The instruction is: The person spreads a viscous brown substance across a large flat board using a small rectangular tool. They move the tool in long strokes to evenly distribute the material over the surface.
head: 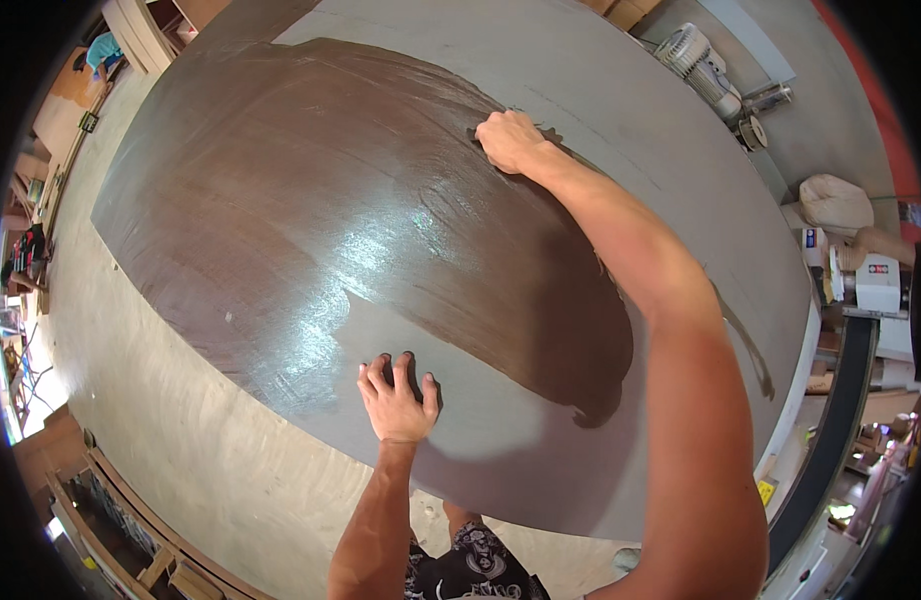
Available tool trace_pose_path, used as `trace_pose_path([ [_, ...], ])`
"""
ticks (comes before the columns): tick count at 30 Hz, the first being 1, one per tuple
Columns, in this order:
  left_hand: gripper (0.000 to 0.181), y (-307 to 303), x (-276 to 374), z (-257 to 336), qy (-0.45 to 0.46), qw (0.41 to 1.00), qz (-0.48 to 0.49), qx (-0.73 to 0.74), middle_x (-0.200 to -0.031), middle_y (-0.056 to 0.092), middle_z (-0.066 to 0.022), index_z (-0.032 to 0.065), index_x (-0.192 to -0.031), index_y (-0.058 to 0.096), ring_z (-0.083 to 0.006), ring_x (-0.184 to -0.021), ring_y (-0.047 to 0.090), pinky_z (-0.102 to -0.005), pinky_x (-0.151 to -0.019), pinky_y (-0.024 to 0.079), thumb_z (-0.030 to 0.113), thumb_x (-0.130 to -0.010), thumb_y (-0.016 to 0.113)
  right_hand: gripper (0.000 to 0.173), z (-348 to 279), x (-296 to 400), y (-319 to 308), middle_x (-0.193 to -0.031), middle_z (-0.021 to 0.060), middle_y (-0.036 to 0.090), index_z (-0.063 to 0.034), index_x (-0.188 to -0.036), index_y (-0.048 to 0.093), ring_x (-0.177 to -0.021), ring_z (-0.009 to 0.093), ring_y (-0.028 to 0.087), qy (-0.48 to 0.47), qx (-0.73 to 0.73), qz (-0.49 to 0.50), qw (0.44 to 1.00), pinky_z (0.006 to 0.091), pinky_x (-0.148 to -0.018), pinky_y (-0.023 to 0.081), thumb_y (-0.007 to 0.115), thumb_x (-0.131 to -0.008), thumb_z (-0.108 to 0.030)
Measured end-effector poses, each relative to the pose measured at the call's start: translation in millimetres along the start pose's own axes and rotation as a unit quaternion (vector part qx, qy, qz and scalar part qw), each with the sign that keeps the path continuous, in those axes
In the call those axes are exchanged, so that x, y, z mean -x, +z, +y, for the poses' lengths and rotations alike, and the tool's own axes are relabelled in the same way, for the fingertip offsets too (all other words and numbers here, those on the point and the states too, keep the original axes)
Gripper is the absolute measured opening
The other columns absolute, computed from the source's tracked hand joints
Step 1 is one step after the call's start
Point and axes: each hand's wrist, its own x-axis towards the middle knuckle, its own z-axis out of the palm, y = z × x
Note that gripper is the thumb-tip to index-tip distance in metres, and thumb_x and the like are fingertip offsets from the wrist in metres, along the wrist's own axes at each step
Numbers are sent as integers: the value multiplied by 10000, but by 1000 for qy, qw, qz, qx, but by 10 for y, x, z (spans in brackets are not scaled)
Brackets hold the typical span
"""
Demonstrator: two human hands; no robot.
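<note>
A large grey sheet panel spreads out before me. A wet, streaked dark brown coating covers much of its left and middle, shining where light strikes it. My right hand is closed in a fist at the coating's far right edge. Under that fist shows a dark item, mostly hidden; it may be a cloth or a spreader. My left hand rests on a bare grey patch near the panel's front edge, its fingers apart and nothing in it. A thin dark smear lies beyond my right elbow.
At the far right stands an electric motor beside a machine. A conveyor belt runs along the right. Concrete floor borders the panel on the left. Two other people are at the far left. Wooden framing sits lower left.
</note>
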Motion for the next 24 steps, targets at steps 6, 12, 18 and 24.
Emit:
trace_pose_path([
  [6, 477, 4, -8, 26, 9, 1000, 2, 2, -1301, 466, -227, 113, -1303, 571, -459, -1233, 411, -624, -1142, 311, 340, -892, 660, 376, 720, 363, 271, -1042, 106, 757, -88, -1093, 780, -1000, 353, 712, -213, -83, 76, 971, 457, -838, 583, 569, -827, 73],
  [12, 462, 22, 6, 33, 28, 999, 7, -15, -1288, 466, -229, 98, -1287, 576, -447, -1215, 419, -611, -1113, 331, 332, -895, 652, 441, 1223, 804, 448, -1128, 82, 716, -66, -1153, 755, -1129, 319, 628, -219, -125, 18, 968, 427, -973, 516, 542, -813, 118],
  [18, 456, 33, 41, 48, 38, 999, 14, -27, -1287, 462, -233, 70, -1290, 574, -426, -1207, 420, -577, -1057, 358, 342, -925, 616, 482, 1462, 1492, 641, -1146, 80, 710, -59, -1168, 743, -1129, 314, 617, -191, -153, 20, 969, 426, -977, 513, 540, -782, 147],
  [24, 453, 87, 74, 97, 46, 998, 27, -24, -1284, 459, -219, 69, -1286, 583, -406, -1186, 431, -556, -1032, 381, 348, -930, 619, 463, 1654, 2316, 869, -1125, 64, 704, -84, -1156, 754, -1140, 309, 622, -143, -147, 11, 979, 442, -949, 529, 536, -805, 124],
])
